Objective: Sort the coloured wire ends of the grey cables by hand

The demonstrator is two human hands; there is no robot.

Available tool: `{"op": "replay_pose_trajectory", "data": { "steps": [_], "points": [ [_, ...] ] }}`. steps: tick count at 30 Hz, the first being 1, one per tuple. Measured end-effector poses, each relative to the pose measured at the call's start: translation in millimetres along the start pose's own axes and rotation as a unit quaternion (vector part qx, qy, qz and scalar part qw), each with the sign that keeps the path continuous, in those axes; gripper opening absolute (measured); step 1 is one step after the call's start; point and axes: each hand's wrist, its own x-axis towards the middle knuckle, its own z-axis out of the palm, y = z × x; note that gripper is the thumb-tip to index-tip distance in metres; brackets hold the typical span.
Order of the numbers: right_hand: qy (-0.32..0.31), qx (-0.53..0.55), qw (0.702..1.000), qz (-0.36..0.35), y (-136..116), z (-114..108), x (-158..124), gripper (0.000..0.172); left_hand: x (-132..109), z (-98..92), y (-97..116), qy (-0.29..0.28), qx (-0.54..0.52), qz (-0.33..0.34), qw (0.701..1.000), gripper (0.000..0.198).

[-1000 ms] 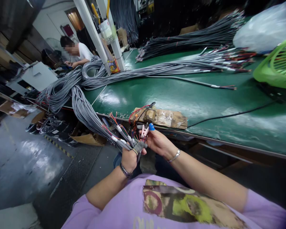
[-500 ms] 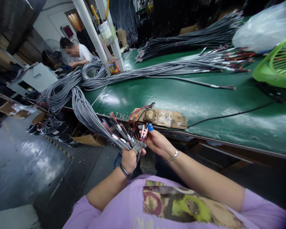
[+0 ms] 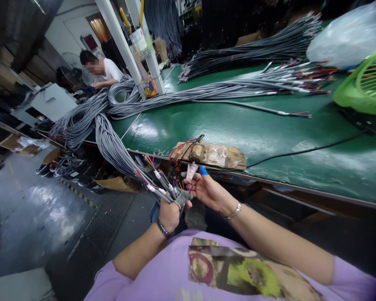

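Note:
My left hand (image 3: 172, 213) is closed around the end of a bundle of grey cables (image 3: 114, 146), with grey coverings on its thumb or fingers. The cable ends fan out above the fist, showing white sleeves (image 3: 158, 190) and thin coloured wires (image 3: 150, 161). Just to the right, my right hand (image 3: 208, 190) has a blue cover on its thumb. A small pale pink clip-like piece (image 3: 191, 171) is in its fingers, close to the wire ends; its exact kind is blurred. Whether it touches a wire I cannot tell.
A wooden block (image 3: 219, 155) with wires lies at the green table's (image 3: 269, 142) front edge. More grey cables (image 3: 207, 92) stretch across behind it. A green basket (image 3: 363, 88) and a plastic bag (image 3: 347, 35) are at right. Another person (image 3: 108, 71) sits at far left.
My right hand has shifted slightly right, its thumb now farther from the pink piece, which has turned in the fingers. My left hand stays almost in place on the cables.

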Motion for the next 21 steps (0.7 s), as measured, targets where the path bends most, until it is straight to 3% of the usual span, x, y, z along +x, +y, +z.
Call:
{"op": "replay_pose_trajectory", "data": {
  "steps": [6, 9, 15, 21],
  "points": [
    [-0.055, -0.103, 0.993, -0.026, 3.0, 1.6, -18.3, 0.036, -0.1, -2.6, -2.6, -0.009, 0.018, 0.024, 1.0, 0.032],
    [-0.052, -0.173, 0.981, -0.064, 5.3, 5.7, -24.4, 0.026, -0.4, -3.7, -2.5, -0.021, 0.045, 0.04, 0.998, 0.031],
    [-0.03, -0.261, 0.961, -0.087, 4.2, 11.6, -26.6, 0.029, -1.1, -8.8, 2.9, -0.121, 0.143, 0.048, 0.981, 0.031],
    [0.032, -0.274, 0.955, -0.112, 5.7, 16.2, -26.3, 0.033, -0.7, -8.1, -1.9, -0.055, 0.081, 0.055, 0.994, 0.03]
  ]
}}
